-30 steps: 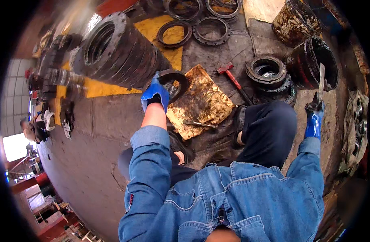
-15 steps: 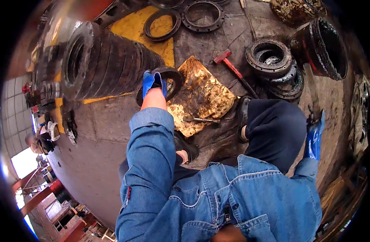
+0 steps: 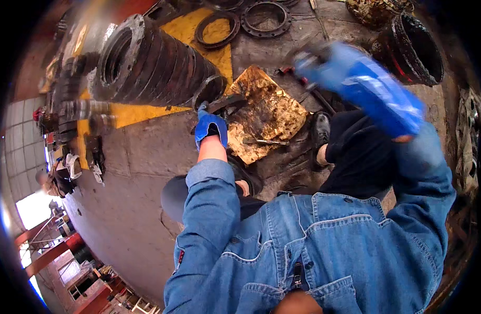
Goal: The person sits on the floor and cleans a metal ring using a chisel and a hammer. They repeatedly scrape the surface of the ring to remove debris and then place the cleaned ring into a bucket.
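Note:
My left hand (image 3: 211,128), in a blue glove, is closed on a dark metal ring (image 3: 233,100). That ring is tilted nearly edge-on, beside the near end of a long row of dark rings (image 3: 164,70) lying on its side. My right hand (image 3: 355,81), also blue-gloved, is raised at the right and smeared by motion. A dark blurred thing shows at its fingertips; I cannot make out what it is or whether it is held. A stained yellowish sheet (image 3: 269,118) lies between my feet, with a slim metal tool (image 3: 266,142) on it.
A red-handled hammer (image 3: 321,99) lies partly hidden behind my right hand. Two loose flange rings (image 3: 218,30) (image 3: 265,21) lie at the far side, one on a yellow floor patch. A black-coated pipe piece (image 3: 416,49) stands at the right.
My right hand has swung up from low at the right toward the middle, now hiding the stacked flanges. My left hand has come nearer and slightly right, turning the ring edge-on.

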The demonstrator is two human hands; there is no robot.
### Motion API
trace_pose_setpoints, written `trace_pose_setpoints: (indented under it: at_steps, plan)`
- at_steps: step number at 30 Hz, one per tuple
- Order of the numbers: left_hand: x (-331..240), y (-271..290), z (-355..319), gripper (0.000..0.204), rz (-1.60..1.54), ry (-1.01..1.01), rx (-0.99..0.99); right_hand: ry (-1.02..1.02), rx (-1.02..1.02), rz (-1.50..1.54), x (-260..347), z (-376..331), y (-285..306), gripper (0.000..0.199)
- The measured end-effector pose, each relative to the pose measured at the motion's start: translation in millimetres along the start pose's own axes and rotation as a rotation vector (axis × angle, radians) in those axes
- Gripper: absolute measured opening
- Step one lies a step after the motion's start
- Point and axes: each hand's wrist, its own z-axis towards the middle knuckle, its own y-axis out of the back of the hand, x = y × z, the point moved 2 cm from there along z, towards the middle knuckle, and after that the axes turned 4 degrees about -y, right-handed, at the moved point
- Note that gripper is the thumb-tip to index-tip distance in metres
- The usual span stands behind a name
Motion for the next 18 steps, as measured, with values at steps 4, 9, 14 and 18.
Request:
trace_pose_setpoints:
  at_steps: [4,9,14,18]
  plan:
    - [-27.4,-25.0,-47.2,0.047,0.73,-0.133,0.11,0.072,0.059,0.072,-43.4,11.3,-106.2,0.026]
    - [3.9,18.6,-13.9,0.057,0.99,-0.253,0.122,0.229,-0.219,0.036,-28.8,-18.1,-181.0,0.029]
    - [-16.0,7.2,-52.8,0.053,1.162,-0.16,0.028,0.157,-0.084,-0.326,-18.8,-32.0,-201.0,0.042]
    - [3.6,13.5,-37.9,0.048,0.818,-0.025,0.105,0.064,-0.083,-0.238,-22.7,-25.5,-215.1,0.041]
